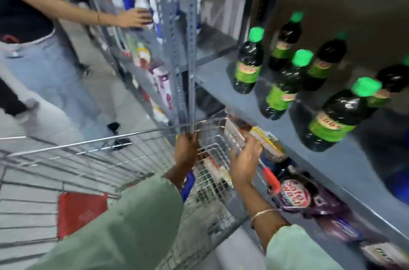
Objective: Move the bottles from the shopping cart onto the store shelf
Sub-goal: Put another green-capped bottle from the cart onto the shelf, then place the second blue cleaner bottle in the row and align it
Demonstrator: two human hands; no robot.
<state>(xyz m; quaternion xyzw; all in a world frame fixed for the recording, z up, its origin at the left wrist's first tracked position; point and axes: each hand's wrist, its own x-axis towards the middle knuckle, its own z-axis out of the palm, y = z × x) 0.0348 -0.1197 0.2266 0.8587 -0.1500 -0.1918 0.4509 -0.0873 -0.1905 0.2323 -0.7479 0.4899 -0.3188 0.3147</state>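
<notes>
Several dark bottles with green caps and green labels (249, 64) stand on the grey store shelf (221, 75) at the right. The wire shopping cart (93, 159) sits below left, against the shelf post. My left hand (186, 150) curls over the cart's wire rim at its far corner. My right hand (244, 163) wraps from below around a brown bottle with a yellow label (265, 142), held tilted over the cart's corner just under the shelf edge. More bottles with red and white labels (215, 168) lie blurred inside the cart.
Another person's arm (132, 18) reaches to a white bottle on the neighbouring rack at upper left. Purple packets (309, 199) fill the lower shelf. A red flap (81, 212) hangs in the cart. A grey slotted post (190, 48) stands between the racks.
</notes>
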